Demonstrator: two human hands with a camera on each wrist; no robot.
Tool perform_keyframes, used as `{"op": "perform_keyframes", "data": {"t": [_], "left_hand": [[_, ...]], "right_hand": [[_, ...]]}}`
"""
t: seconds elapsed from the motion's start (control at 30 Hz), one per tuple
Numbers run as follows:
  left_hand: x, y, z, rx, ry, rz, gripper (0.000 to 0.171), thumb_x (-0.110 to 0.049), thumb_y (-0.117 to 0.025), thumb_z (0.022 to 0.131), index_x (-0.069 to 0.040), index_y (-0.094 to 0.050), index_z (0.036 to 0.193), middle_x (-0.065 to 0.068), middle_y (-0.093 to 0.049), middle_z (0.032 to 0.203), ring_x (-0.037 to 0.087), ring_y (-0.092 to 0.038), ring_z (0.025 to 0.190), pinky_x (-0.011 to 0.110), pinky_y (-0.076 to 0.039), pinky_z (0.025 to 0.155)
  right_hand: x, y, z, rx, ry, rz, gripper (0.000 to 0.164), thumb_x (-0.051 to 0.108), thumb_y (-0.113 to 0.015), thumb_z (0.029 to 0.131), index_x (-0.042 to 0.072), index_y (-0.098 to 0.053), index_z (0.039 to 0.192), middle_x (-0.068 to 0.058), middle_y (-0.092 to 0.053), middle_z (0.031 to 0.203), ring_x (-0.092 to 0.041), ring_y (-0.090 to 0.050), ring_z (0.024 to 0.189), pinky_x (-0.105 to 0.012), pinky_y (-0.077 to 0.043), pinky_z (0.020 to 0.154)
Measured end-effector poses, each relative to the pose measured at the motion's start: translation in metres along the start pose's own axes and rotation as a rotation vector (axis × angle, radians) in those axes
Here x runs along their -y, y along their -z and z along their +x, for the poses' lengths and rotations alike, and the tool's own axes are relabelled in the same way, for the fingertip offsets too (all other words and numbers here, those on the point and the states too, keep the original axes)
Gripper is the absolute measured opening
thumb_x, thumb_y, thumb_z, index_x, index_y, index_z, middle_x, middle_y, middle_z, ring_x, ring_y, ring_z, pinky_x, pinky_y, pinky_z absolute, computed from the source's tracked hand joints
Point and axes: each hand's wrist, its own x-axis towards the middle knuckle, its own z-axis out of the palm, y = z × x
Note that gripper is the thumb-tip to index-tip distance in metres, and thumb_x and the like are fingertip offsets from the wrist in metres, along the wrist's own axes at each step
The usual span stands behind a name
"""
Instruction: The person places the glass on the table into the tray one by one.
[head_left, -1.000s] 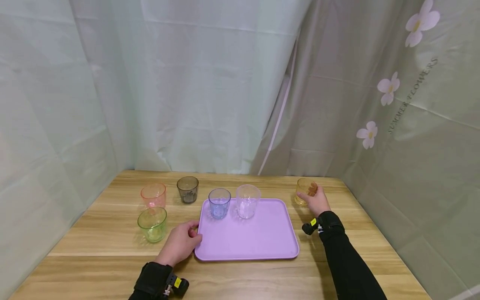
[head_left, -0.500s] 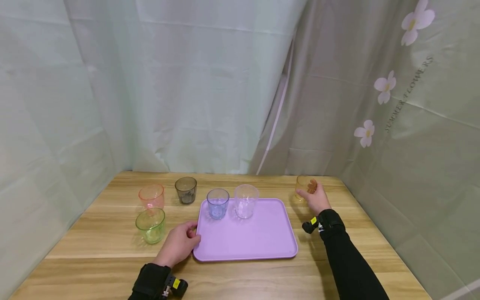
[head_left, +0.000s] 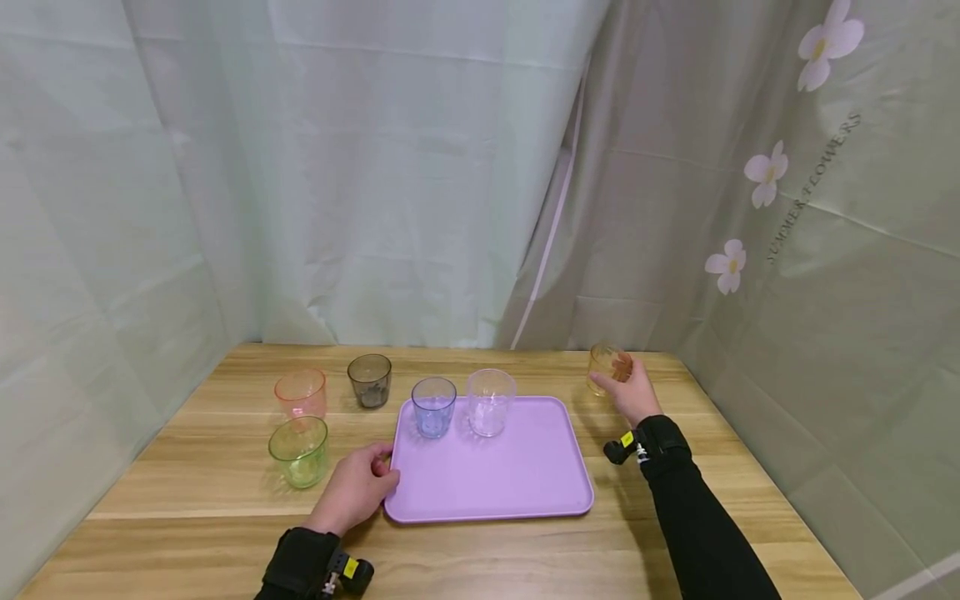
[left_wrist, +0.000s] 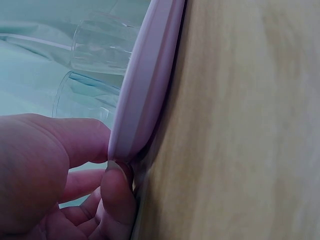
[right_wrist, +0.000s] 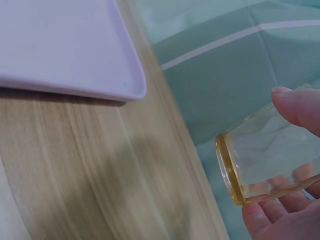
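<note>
My left hand [head_left: 354,490] pinches the left rim of the purple tray [head_left: 510,483], the thumb on top and a fingertip at the edge in the left wrist view. A clear blue cup [head_left: 433,408] and a colourless cup [head_left: 491,404] stand upright along the tray's far side. At the back right, my right hand [head_left: 636,393] grips a clear yellow cup [right_wrist: 265,150], thumb on one side and fingers round the other. Its base shows off the tabletop in the right wrist view, and the cup is slightly tilted.
Left of the tray stand a green cup [head_left: 300,454], a pink cup [head_left: 302,393] and a smoky grey cup [head_left: 370,382]. The wooden table [head_left: 187,492] meets curtains [head_left: 390,183] at the back and both sides.
My right hand has raised the yellow cup slightly from the table and tilted it. My left hand keeps its grip on the tray's rim; the other cups stand as before.
</note>
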Motion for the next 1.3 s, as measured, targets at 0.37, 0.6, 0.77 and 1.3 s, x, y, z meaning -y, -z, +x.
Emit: {"op": "perform_keyframes", "data": {"t": [0.37,0.6,0.77,1.3], "left_hand": [[0.0,0.001,0.0,0.007,0.006,-0.001,0.053,-0.011,-0.069,0.09,0.004,-0.057,0.139,0.005,-0.055,0.083,0.018,-0.051,0.074,0.029,-0.04,0.063],[0.0,0.001,0.0,0.011,0.005,-0.007,0.053,-0.011,-0.068,0.09,0.004,-0.056,0.139,0.005,-0.056,0.083,0.018,-0.051,0.074,0.029,-0.04,0.062],[-0.001,0.001,0.0,0.006,0.002,-0.002,0.053,-0.011,-0.068,0.09,0.004,-0.057,0.139,0.005,-0.056,0.083,0.018,-0.052,0.073,0.029,-0.04,0.061],[-0.001,0.001,-0.001,-0.002,-0.009,0.01,0.051,-0.011,-0.069,0.089,0.004,-0.058,0.137,0.005,-0.056,0.083,0.018,-0.052,0.075,0.03,-0.041,0.064]], "right_hand": [[0.007,0.001,-0.004,0.028,0.025,-0.008,0.097,0.038,-0.073,0.094,0.008,-0.012,0.162,-0.017,-0.027,0.163,-0.036,-0.024,0.153,-0.05,-0.024,0.124],[0.013,0.0,-0.007,0.041,0.043,-0.006,0.096,0.04,-0.073,0.093,0.009,-0.013,0.161,-0.017,-0.028,0.162,-0.036,-0.025,0.152,-0.051,-0.025,0.123],[0.019,0.001,-0.009,0.041,0.065,-0.022,0.097,0.042,-0.073,0.093,0.009,-0.014,0.161,-0.016,-0.03,0.161,-0.036,-0.027,0.15,-0.052,-0.027,0.122],[0.032,-0.004,-0.014,0.046,0.089,-0.039,0.095,0.043,-0.074,0.092,0.011,-0.017,0.161,-0.013,-0.036,0.158,-0.035,-0.031,0.147,-0.053,-0.028,0.121]]}}
